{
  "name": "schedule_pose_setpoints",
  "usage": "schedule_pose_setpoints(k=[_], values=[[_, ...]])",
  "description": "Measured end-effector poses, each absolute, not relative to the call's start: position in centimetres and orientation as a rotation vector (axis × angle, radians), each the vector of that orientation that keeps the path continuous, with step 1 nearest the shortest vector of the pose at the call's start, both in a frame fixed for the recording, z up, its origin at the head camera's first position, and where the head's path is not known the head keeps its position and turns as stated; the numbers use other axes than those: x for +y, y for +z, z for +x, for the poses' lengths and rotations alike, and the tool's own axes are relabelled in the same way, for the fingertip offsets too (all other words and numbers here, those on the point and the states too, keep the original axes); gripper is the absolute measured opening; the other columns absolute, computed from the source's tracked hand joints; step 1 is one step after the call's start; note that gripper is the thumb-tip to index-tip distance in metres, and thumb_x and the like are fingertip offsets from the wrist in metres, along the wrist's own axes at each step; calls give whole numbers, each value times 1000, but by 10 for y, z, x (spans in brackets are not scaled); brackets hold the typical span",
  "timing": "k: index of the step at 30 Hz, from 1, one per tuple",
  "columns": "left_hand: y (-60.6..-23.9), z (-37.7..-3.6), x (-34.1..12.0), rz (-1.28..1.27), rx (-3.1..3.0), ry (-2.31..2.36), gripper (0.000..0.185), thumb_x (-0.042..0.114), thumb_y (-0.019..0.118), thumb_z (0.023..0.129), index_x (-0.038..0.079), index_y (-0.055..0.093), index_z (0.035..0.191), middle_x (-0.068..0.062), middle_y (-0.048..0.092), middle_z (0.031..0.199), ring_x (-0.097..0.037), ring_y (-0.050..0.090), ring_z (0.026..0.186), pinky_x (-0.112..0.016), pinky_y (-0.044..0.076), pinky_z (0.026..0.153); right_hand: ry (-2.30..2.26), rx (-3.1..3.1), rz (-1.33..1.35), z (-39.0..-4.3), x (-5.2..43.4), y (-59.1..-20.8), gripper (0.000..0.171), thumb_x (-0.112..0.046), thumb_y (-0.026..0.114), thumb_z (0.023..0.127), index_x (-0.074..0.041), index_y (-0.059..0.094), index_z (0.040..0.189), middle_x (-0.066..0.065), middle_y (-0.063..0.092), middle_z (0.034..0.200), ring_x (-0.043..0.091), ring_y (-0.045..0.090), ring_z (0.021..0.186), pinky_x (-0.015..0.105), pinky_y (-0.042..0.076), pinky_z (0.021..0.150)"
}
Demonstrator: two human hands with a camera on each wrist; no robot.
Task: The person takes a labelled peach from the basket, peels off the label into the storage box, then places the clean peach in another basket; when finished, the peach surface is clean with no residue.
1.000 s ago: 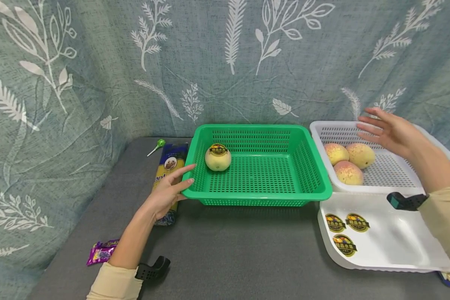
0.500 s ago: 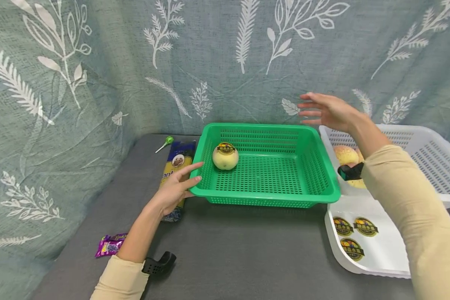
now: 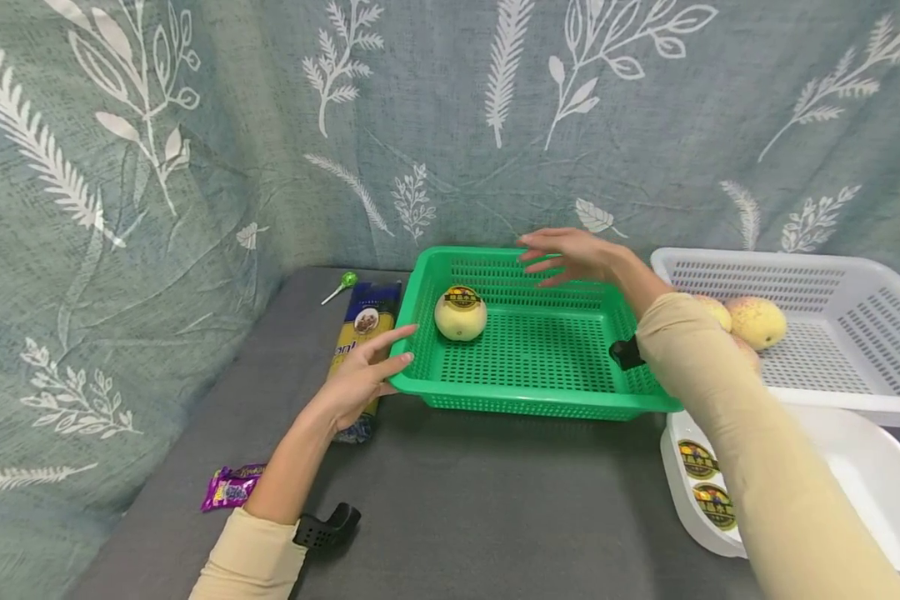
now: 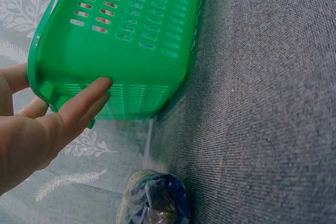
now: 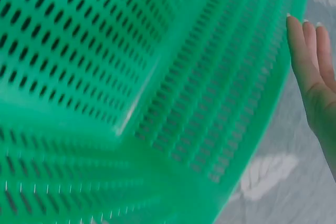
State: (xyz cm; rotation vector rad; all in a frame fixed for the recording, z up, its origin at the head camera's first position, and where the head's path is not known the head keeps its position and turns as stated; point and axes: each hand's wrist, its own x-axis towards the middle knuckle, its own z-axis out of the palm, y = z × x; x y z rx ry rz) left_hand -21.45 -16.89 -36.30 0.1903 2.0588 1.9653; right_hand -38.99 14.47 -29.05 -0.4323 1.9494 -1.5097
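Green basket [image 3: 532, 333] sits on the table [image 3: 457, 500]; from the head, the left hand [image 3: 363, 379] touches its near-left corner, fingers straight, while the empty right hand [image 3: 570, 254] hovers spread above its far rim, seemingly reaching for the stickered fruit [image 3: 461, 313] inside. Left wrist: fingertips [image 4: 97, 85] press the basket wall. Right wrist: straight fingers [image 5: 302, 51] beside the rim; a lowering grasp looks next.

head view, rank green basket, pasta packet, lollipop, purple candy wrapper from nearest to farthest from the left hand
1. green basket, touched at its left corner by the left hand
2. pasta packet, partly under the hand
3. purple candy wrapper and lollipop: too close to call
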Motion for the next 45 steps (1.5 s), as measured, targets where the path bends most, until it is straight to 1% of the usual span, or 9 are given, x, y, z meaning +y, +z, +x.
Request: schedule_pose_setpoints(k=[10,16,20,23,28,30,36,42,45], values=[[-363,-214,-172,192,2057,1975,53,11,48,102,13,29,151,-9,3,158,-33,18,141,-53,38,101,-1302,2035,-453,-385,92,-315,58,-32,50,101,-9,29,149,17,29,149,35,30,135,52,40,100],[-363,-214,-170,217,2043,1986,53,10,47,102,11,28,151,-9,-1,159,-31,6,143,-53,37,102,-1237,2054,-407,-383,72,-326,59,-32,53,99,-12,30,149,13,23,153,36,28,136,52,42,98],[-363,-214,-168,224,2048,1972,53,10,47,102,11,28,151,-8,-3,158,-29,1,143,-54,35,103,-1195,2080,-397,-381,63,-331,58,-33,53,99,-12,31,149,15,28,150,35,34,132,51,44,97],[-363,-214,-168,224,2051,1967,53,11,48,102,12,29,151,-8,-3,159,-30,3,143,-54,34,104,-1156,2118,-390,-380,57,-334,59,-34,53,99,-11,31,149,17,30,147,35,39,129,49,46,94],[-362,-214,-169,213,2049,1976,53,9,47,102,11,29,151,-8,-2,159,-29,1,143,-56,33,104,-1137,2146,-365,-379,50,-335,62,-31,56,97,-11,30,149,17,30,146,33,42,126,46,49,91],[-362,-214,-170,213,2051,1974,52,9,47,102,11,29,151,-8,-2,159,-28,-2,143,-56,33,104,-1137,2129,-351,-378,50,-335,64,-30,58,97,-12,27,150,18,30,146,34,43,126,45,50,91],[-361,-214,-169,201,2051,1972,52,9,47,102,12,30,151,-8,-1,159,-28,-1,143,-55,34,104,-1127,2033,-343,-377,51,-336,74,-28,60,96,-13,15,153,18,24,150,35,39,128,45,49,92],[-361,-214,-168,198,2046,1973,53,9,47,102,11,28,151,-8,-2,159,-28,-1,143,-54,34,104,-1155,2019,-334,-376,51,-336,75,-25,63,94,-12,17,152,17,28,147,36,43,125,46,50,90],[-361,-214,-168,198,2046,1975,53,9,46,102,11,28,151,-8,-2,159,-29,3,143,-54,35,103,-1172,2020,-343,-376,52,-337,74,-24,64,94,-11,19,151,18,32,144,36,47,121,47,50,90]])
